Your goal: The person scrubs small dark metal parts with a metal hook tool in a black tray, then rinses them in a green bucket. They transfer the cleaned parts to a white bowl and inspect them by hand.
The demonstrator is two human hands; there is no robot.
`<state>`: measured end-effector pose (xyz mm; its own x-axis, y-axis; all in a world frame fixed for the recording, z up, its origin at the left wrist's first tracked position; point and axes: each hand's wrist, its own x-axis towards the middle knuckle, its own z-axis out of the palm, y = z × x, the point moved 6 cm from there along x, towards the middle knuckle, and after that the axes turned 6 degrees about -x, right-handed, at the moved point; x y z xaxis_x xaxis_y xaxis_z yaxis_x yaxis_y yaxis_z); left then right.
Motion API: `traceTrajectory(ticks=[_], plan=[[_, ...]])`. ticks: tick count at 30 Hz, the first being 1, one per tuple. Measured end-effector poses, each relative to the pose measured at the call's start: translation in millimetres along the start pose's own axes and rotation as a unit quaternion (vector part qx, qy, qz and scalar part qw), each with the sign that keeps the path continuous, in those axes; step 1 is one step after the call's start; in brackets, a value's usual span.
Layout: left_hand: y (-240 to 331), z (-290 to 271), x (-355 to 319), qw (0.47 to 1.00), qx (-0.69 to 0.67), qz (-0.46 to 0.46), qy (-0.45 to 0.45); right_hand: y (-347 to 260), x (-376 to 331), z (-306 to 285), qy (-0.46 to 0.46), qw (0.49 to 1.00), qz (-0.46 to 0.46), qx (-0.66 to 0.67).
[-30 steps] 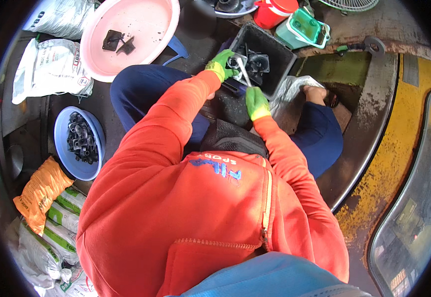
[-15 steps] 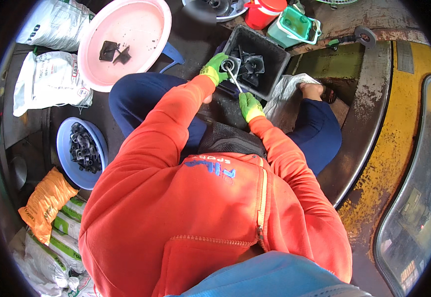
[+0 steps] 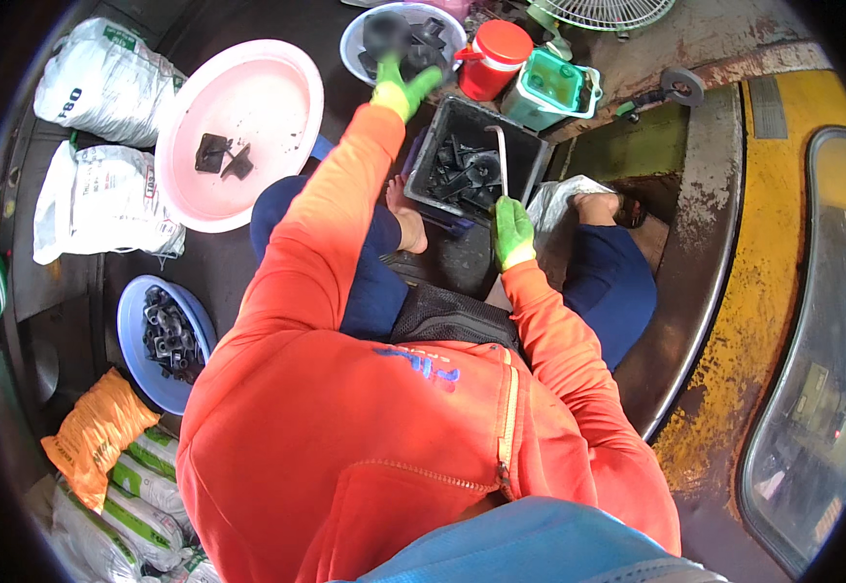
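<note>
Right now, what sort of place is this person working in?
Probably a small workshop floor for sorting parts: round blue plastic basins of black parts, a dark square bin of black pieces, and white sacks set about.

The left hand [image 3: 399,83], green-gloved, is stretching far forward on a straightened orange-sleeved arm, while the right hand [image 3: 512,231] is staying low, fingers curled, elbow bent.
</note>
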<state>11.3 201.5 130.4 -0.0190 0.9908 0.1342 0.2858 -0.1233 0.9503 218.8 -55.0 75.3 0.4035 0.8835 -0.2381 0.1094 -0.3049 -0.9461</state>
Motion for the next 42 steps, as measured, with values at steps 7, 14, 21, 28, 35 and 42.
traceTrajectory(ticks=[7, 14, 21, 28, 35, 42], plan=[[51, 47, -89, 0.845, -0.323, -0.36, -0.23, -69, -17, 25, -0.013, 0.966, -0.109, -0.233], [24, 20, -111, 0.775, -0.545, -0.32, 0.024, -136, 61, 24, -0.085, 0.945, -0.245, -0.197], [33, 38, -109, 0.765, -0.484, -0.423, -0.025, -138, 210, -6, -0.008, 0.69, -0.202, -0.695], [35, 42, -104, 0.76, -0.482, -0.436, -0.009, -127, 233, -4, -0.061, 0.666, -0.163, -0.725], [29, 61, -98, 0.753, -0.498, -0.431, -0.014, -133, 244, 4, -0.098, 0.598, -0.154, -0.78], [24, 76, -106, 0.756, -0.471, -0.454, -0.025, -149, 234, -10, -0.147, 0.689, -0.181, -0.686]])
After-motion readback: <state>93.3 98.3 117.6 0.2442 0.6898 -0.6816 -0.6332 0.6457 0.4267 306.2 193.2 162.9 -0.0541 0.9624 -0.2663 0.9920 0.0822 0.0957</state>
